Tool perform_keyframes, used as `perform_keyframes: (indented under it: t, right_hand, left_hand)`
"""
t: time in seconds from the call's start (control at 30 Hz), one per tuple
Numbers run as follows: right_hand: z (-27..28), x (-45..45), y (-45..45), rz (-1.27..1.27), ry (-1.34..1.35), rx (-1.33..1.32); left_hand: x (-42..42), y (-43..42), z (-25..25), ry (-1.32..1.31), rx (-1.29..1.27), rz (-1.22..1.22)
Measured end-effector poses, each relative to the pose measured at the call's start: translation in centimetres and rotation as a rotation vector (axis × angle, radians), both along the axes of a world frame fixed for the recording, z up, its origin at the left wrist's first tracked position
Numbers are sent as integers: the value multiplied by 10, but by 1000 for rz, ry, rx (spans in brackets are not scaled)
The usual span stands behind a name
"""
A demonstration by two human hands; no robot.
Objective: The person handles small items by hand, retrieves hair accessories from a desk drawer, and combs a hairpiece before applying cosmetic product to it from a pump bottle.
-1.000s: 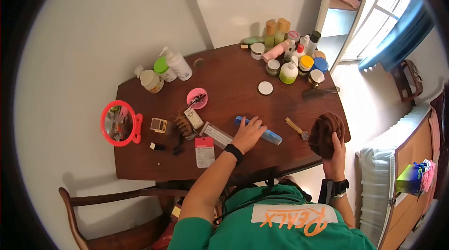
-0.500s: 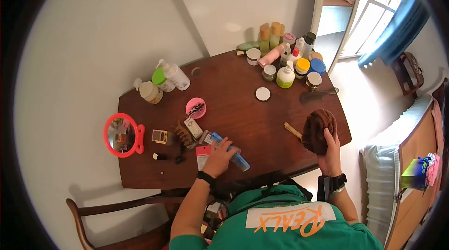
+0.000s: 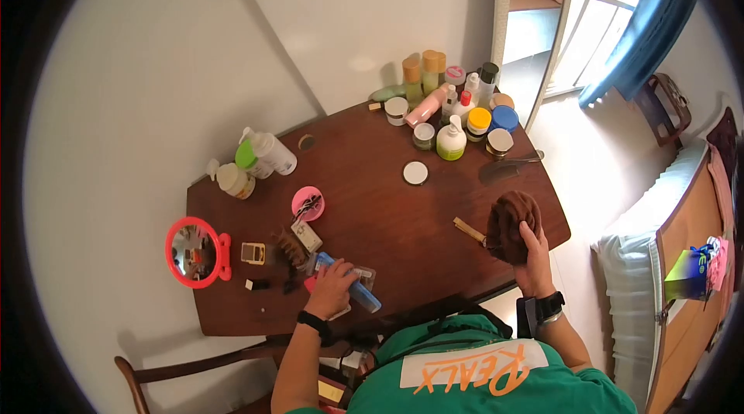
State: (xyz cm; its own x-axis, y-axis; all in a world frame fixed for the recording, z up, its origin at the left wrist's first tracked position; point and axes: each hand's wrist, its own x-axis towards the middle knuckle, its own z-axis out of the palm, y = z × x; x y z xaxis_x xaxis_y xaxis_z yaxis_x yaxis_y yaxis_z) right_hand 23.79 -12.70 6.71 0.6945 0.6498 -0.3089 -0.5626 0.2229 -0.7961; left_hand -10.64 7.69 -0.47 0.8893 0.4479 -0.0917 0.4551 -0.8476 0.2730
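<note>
My left hand [image 3: 332, 291] is closed around a long blue plastic case [image 3: 363, 296] near the table's front edge. Beside the case sits a clear plastic box [image 3: 365, 277], and a red card [image 3: 311, 284] is mostly covered by the hand. Just behind lie a brown hair claw clip [image 3: 288, 248] and a small white box [image 3: 307, 236]. My right hand [image 3: 535, 263] grips a bunched brown cloth [image 3: 511, 226] at the table's right side. A narrow tan stick-like item [image 3: 470, 231] lies left of the cloth; its end by the cloth is hidden.
Bottles and jars crowd the back right, including a white pump bottle [image 3: 451, 139]. A dark comb [image 3: 504, 170] lies near the right edge. At left stand a red-framed mirror [image 3: 221, 255] and more pump bottles [image 3: 273, 153]. A pink bowl [image 3: 318, 212] holds small dark items. A wooden chair [image 3: 201, 363] is at front left.
My left hand has shifted the blue case slightly left, over the red card. The right hand still holds the brown cloth. The whole view has shifted a little.
</note>
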Motion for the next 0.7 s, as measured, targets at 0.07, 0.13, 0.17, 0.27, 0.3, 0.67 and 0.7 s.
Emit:
perform_keyframes:
  t: [0.07, 0.13, 0.17, 0.27, 0.3, 0.67, 0.7]
  right_hand:
    - [-1, 4, -3, -3, 0, 2]
    - [2, 3, -5, 3, 11, -1]
    - [1, 3, -6, 1, 15, 7]
    - [0, 4, -12, -8, 19, 24]
    - [3, 4, -15, -10, 18, 24]
    - [-19, 27, -66, -19, 184, 132]
    - [-15, 27, -62, -6, 162, 116]
  left_hand:
    - [22, 12, -9, -136, -96, 28]
    - [59, 22, -8, -282, -140, 87]
    - [85, 26, -5, -364, -134, 130]
    - [162, 49, -20, -402, -49, 227]
    - [185, 55, -25, -419, 21, 242]
    - [269, 68, -40, -169, -56, 523]
    - [269, 68, -39, -199, -75, 520]
